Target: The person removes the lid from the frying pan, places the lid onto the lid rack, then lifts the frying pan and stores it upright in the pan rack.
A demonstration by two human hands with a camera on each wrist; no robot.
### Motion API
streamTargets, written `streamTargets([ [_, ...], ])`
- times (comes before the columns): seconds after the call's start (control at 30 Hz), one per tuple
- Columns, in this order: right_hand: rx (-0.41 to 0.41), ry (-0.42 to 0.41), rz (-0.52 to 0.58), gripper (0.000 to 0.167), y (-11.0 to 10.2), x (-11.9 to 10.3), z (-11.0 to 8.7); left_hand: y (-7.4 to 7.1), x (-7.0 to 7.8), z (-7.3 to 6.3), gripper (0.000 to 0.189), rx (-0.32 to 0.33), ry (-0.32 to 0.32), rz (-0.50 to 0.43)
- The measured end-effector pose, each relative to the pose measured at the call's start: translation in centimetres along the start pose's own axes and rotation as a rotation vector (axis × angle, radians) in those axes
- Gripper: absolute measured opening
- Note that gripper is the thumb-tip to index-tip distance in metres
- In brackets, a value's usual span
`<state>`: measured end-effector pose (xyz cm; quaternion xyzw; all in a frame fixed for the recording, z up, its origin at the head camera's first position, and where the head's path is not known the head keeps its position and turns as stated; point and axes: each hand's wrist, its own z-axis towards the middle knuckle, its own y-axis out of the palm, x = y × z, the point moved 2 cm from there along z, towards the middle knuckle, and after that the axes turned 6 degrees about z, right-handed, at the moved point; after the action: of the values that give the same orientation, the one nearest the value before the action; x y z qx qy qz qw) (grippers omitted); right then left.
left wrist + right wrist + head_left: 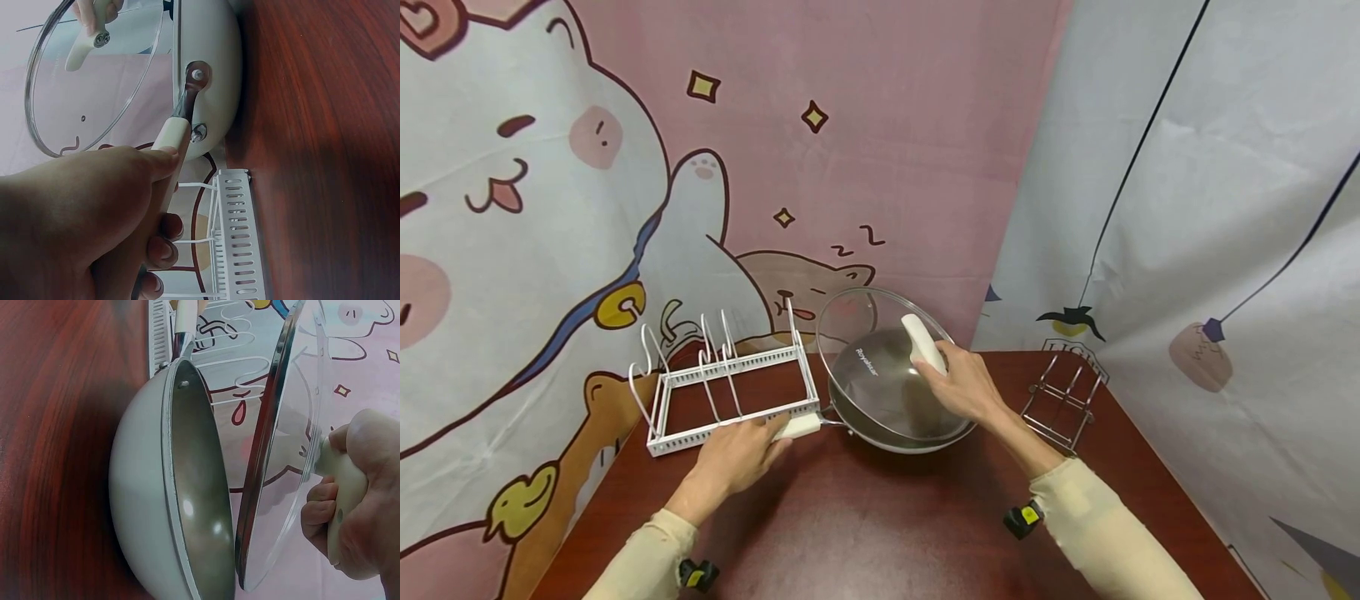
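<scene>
A wok [134,481] with a pale outside and a grey-brown inside stands on the table. My left hand [741,454] grips its cream handle [170,134], fingers curled underneath and thumb along the top. In my right hand [962,383] is the cream knob of a glass lid [275,462], the fingers wrapped round it. The lid is tilted over the wok, its far edge raised and its near edge close to the wok's rim. Through the glass the wok's inside shows, with nothing in it.
A white rack [733,421] with upright wire dividers stands left of the wok, right beside the handle. On the right is a small metal wire rack [1060,404]. Printed cloth [925,125] hangs behind and beside the brown table [880,533].
</scene>
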<state>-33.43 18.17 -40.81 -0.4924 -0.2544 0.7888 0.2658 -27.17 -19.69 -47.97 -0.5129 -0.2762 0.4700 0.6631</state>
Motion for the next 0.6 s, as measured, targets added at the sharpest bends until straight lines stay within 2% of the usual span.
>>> streamTargets([
  [0.13, 0.002, -0.001, 0.008, 0.045, -0.05, 0.08, -0.04, -0.09, 0.04, -0.05, 0.032, -0.016, -0.005, 0.003],
  [0.6, -0.001, -0.001, 0.049, 0.045, -0.11, 0.1, -0.16, -0.04, 0.03, -0.04, 0.031, -0.006, 0.001, 0.016],
])
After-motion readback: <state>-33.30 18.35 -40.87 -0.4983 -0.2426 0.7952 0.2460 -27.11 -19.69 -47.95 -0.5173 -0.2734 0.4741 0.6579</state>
